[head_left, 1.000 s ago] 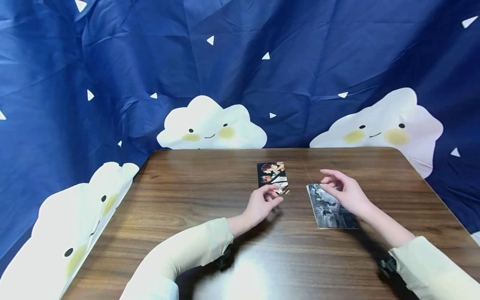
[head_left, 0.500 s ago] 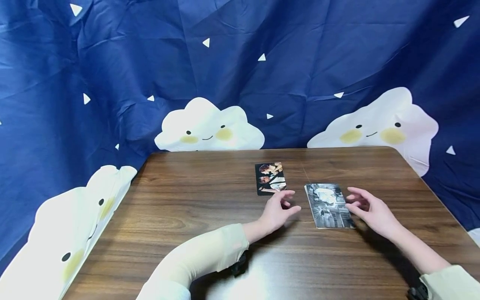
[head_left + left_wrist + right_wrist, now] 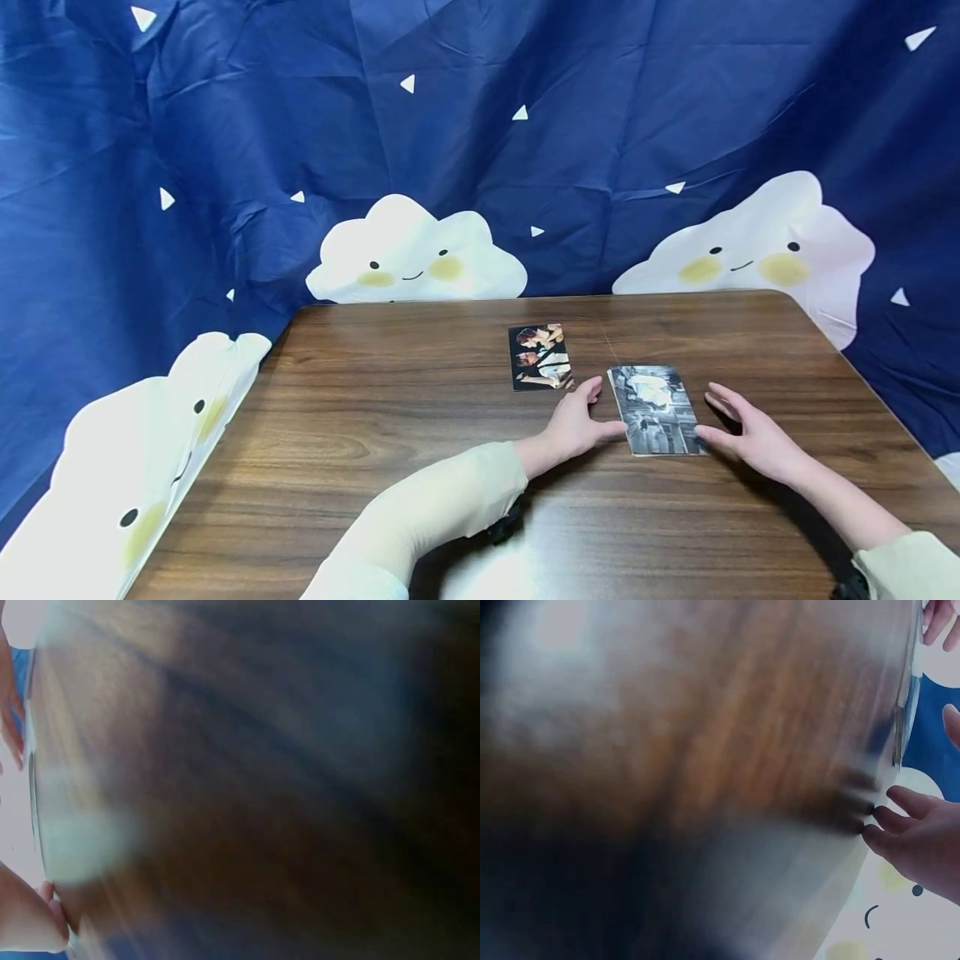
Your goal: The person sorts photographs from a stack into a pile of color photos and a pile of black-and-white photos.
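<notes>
A small stack of photo cards (image 3: 654,410), topped by a black-and-white picture, lies flat on the wooden table (image 3: 360,400) right of centre in the head view. My left hand (image 3: 572,427) is at its left side, thumb tip touching or nearly touching the edge. At the right side is my right hand (image 3: 759,440), its thumb close to the opposite edge; contact is hard to tell. Fingers on both hands are relaxed and extended, holding nothing. The right wrist view shows the right hand's spread fingers (image 3: 904,817). Most of the left wrist view is blurred tabletop.
One color photo card (image 3: 542,358) lies farther back, just beyond my left fingertips. A blue curtain (image 3: 465,125) with white smiling clouds hangs behind the table and along its left side.
My left hand has moved right, from the color card to the stack's left edge. My right hand has drawn back from over the stack to its right side. The cards stay put.
</notes>
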`<state>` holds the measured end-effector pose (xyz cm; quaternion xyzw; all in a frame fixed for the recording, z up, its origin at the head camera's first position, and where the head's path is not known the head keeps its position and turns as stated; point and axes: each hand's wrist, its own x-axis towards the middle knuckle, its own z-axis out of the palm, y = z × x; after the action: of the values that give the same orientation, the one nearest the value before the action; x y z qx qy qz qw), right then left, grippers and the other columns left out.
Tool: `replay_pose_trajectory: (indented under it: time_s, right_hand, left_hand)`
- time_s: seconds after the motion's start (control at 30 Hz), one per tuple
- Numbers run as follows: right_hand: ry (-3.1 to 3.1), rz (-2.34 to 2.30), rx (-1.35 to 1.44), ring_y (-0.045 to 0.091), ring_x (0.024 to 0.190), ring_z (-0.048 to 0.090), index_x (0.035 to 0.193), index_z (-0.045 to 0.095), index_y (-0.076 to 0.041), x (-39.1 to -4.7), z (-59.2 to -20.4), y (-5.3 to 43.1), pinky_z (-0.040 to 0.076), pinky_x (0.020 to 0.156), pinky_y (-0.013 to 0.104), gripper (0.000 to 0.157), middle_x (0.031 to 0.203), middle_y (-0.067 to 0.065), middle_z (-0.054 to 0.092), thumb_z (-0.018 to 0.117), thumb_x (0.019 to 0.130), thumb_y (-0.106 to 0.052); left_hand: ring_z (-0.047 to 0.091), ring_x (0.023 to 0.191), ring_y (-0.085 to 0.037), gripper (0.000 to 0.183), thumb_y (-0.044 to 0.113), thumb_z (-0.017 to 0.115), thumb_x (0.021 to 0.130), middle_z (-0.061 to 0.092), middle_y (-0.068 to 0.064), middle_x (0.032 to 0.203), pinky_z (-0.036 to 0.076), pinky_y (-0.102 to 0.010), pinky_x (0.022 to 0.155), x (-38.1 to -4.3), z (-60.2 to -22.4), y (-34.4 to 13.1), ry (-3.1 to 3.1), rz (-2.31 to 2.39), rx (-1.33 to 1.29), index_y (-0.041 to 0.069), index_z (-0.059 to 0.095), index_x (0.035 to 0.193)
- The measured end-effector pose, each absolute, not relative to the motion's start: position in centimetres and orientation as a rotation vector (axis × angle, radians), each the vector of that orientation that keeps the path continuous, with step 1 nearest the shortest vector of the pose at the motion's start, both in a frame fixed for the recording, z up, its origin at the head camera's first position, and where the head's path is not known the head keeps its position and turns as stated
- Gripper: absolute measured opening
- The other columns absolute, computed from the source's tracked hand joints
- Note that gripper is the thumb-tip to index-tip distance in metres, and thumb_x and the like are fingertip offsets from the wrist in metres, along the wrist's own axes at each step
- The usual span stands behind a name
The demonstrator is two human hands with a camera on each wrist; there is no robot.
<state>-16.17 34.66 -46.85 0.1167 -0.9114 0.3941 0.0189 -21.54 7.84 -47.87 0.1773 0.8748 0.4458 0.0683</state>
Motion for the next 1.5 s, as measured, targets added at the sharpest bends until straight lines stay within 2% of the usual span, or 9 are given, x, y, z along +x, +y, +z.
replay_pose_trajectory:
  time_s: [0.1,0.2,0.27,0.5,1.07,1.13,1.33,1.37,1.5]
  right_hand:
    - [-2.819,1.246,0.370,-0.011,0.118,0.035,0.142,0.027,0.016,-16.1,-47.0,34.4,0.019,0.085,-0.004,0.074,0.133,0.039,0.044,0.069,0.091,-0.018]
    - [-2.834,1.261,0.354,-0.017,0.114,0.032,0.143,0.026,0.016,-16.0,-47.0,34.2,0.018,0.085,-0.003,0.075,0.134,0.039,0.043,0.069,0.092,-0.018]
    - [-2.865,1.262,0.326,-0.011,0.119,0.034,0.144,0.024,0.015,-15.9,-46.9,34.1,0.018,0.084,-0.003,0.076,0.135,0.038,0.042,0.067,0.093,-0.020]
    - [-2.925,1.294,0.301,0.045,0.126,0.040,0.144,0.021,0.017,-16.0,-46.5,33.3,0.021,0.084,-0.002,0.075,0.137,0.038,0.040,0.064,0.095,-0.019]
    - [-2.909,1.352,0.302,0.047,0.126,0.040,0.143,0.023,0.017,-15.8,-46.3,32.4,0.028,0.081,0.001,0.071,0.136,0.039,0.040,0.063,0.095,-0.017]
    - [-2.895,1.341,0.303,0.033,0.128,0.044,0.143,0.025,0.016,-15.9,-46.4,32.5,0.029,0.081,0.001,0.070,0.136,0.038,0.041,0.063,0.096,-0.018]
    - [-2.892,1.308,0.296,0.042,0.128,0.042,0.142,0.028,0.016,-16.0,-46.0,32.4,0.025,0.082,-0.001,0.068,0.136,0.037,0.043,0.062,0.096,-0.021]
    - [-2.897,1.303,0.295,0.050,0.126,0.039,0.142,0.028,0.016,-16.0,-45.9,32.3,0.024,0.082,-0.001,0.068,0.136,0.037,0.043,0.062,0.096,-0.022]
    - [-2.899,1.269,0.292,0.049,0.126,0.040,0.141,0.031,0.015,-16.1,-45.8,32.3,0.023,0.083,-0.001,0.067,0.135,0.034,0.046,0.062,0.096,-0.024]
  left_hand:
    - [0.054,0.117,-0.012,0.078,0.033,0.083,0.077,0.062,-0.003,0.129,0.038,-0.025,0.100,-21.5,-48.0,8.3,2.730,1.203,0.522,0.008,0.048,0.141]
    - [0.052,0.116,-0.011,0.077,0.038,0.081,0.077,0.061,0.003,0.130,0.037,-0.028,0.098,-21.4,-48.0,8.8,2.789,1.097,0.533,0.012,0.049,0.141]
    - [0.051,0.115,-0.011,0.076,0.039,0.080,0.078,0.060,0.005,0.131,0.037,-0.026,0.097,-21.4,-48.0,9.1,2.803,1.053,0.547,0.013,0.049,0.142]
    - [0.051,0.117,-0.011,0.073,0.040,0.078,0.080,0.058,0.006,0.133,0.036,-0.025,0.096,-21.4,-47.7,9.6,2.792,0.993,0.566,0.013,0.050,0.141]
    - [0.055,0.117,-0.011,0.068,0.034,0.078,0.081,0.061,0.001,0.130,0.039,-0.023,0.098,-21.2,-47.7,9.8,2.687,1.179,0.532,0.011,0.052,0.140]
    - [0.059,0.110,-0.009,0.063,0.027,0.079,0.082,0.064,-0.002,0.125,0.041,-0.020,0.095,-21.2,-47.9,9.8,2.641,1.304,0.521,0.009,0.054,0.137]
    - [0.064,0.069,-0.001,0.055,0.000,0.079,0.078,0.066,-0.008,0.121,0.047,-0.011,0.072,-21.3,-48.3,10.3,2.514,1.627,0.462,0.003,0.059,0.129]
    - [0.064,0.066,0.000,0.055,-0.002,0.078,0.078,0.066,-0.008,0.121,0.047,-0.011,0.070,-21.3,-48.3,10.4,2.508,1.648,0.446,0.004,0.059,0.129]
    - [0.065,0.064,-0.003,0.055,-0.005,0.078,0.076,0.066,-0.008,0.121,0.047,-0.011,0.068,-21.4,-48.4,10.4,2.517,1.672,0.411,0.005,0.061,0.127]
